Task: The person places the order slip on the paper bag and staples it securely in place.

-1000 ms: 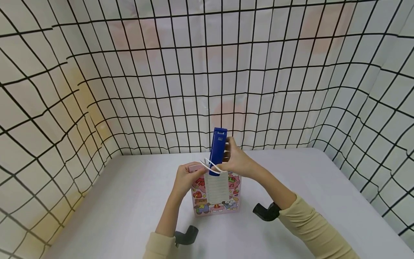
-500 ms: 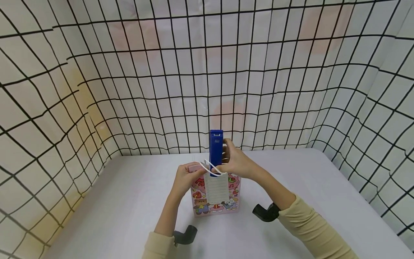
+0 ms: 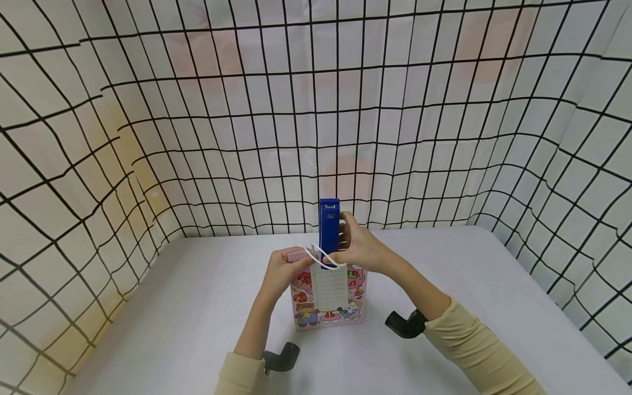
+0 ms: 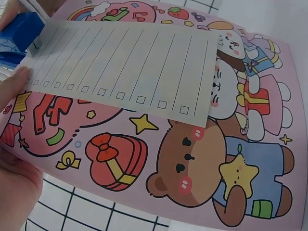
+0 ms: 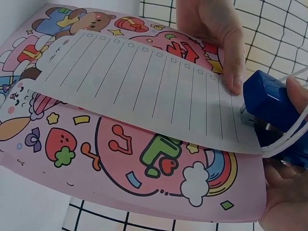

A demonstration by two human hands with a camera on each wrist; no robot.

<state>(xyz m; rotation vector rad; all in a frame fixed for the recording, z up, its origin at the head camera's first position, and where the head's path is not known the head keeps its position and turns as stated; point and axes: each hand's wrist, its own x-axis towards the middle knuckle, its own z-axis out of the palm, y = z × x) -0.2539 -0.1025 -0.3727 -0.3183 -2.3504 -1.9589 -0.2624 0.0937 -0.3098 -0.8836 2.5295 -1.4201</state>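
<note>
My right hand grips a blue stapler, held nearly upright with its nose down at the top edge of a pink paper gift bag. The bag has a cartoon bear, hearts and stars on it. A lined white paper slip with small checkboxes lies against the bag's front. My left hand pinches the bag's top edge and the slip, thumb in front. In the right wrist view, the stapler's nose overlaps the slip's top edge, and white cord handles cross in front of the stapler.
A white table lies under the bag. Black grid netting over white sheeting rises behind it and on both sides. Black curved wrist pieces stick out at both forearms, near the beige sleeves.
The stapler has swung from a rightward lean to nearly upright, its top moving left and slightly down. Both hands keep nearly the same place on the bag.
</note>
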